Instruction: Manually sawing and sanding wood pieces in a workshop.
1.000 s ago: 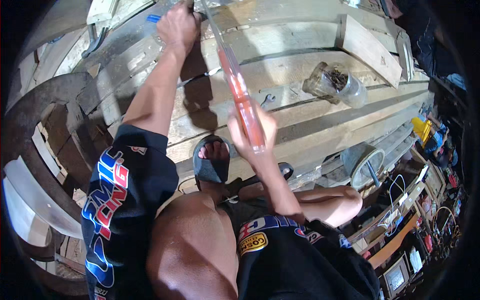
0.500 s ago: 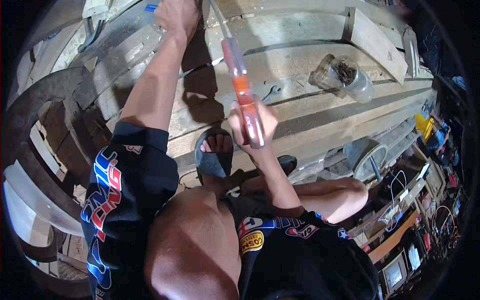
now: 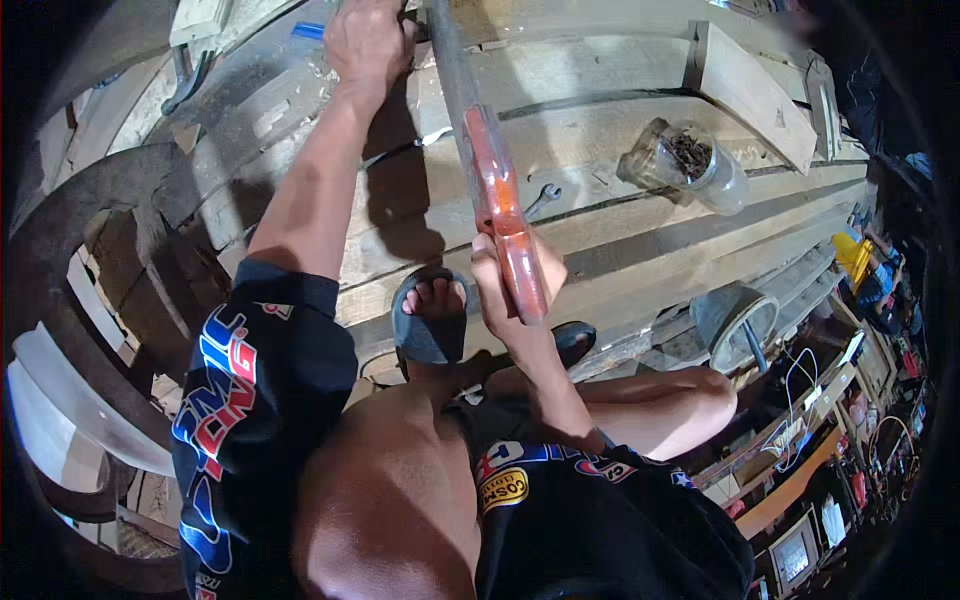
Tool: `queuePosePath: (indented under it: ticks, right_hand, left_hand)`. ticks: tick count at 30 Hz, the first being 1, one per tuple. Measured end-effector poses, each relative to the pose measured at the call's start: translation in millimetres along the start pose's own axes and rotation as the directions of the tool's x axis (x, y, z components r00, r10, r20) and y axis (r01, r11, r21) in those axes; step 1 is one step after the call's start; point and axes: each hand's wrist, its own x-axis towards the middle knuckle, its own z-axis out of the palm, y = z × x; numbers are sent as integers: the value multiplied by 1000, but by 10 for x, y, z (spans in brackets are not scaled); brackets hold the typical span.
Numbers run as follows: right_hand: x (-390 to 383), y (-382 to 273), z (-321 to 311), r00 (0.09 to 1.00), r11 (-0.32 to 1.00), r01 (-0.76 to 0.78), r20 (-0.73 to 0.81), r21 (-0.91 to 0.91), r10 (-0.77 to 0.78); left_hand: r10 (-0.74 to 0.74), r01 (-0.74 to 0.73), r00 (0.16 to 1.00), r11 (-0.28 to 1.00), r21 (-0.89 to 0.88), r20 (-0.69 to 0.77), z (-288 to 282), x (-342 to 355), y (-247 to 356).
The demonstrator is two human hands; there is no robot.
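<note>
Handsaw [image 3: 489, 155] with glossy, translucent orange-red handle [image 3: 517, 245] and blurred grey blade [image 3: 452, 60].

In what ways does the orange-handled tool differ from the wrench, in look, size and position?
The orange-handled tool is gripped in the right hand; the wrench lies on the wooden planks. The tool has a translucent orange handle, while the wrench shows plain grey metal. The tool looks clearly longer than the wrench's visible part. Both have grey parts.
</note>
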Motion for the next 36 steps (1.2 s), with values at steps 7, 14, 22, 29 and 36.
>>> queuePosePath:
  ticks: [7, 14, 22, 29, 36]
  right_hand:
    - [76, 84, 75, 999, 998, 41, 1, -39, -41]
    - [106, 177, 147, 1000, 1000, 27, -12, -3, -27]
    - [-257, 262, 106, 998, 1000, -12, -54, -11, 12]
    - [165, 311, 125, 998, 999, 28, -64, 43, -25]
    - [447, 68, 163, 997, 993, -30, -65, 116, 37]
  left_hand:
    - [-22, 22, 1000, 995, 102, -1, 44, -4, -9]
    - [-97, 97, 995, 988, 117, -9, 123, -48, -47]
    - [-7, 4, 1000, 965, 264, 7, 34, -34, -175]
    - [40, -89, 980, 965, 247, 197, 198, -103, -141]
    - [21, -40, 993, 987, 157, 120, -50, -63, 118]
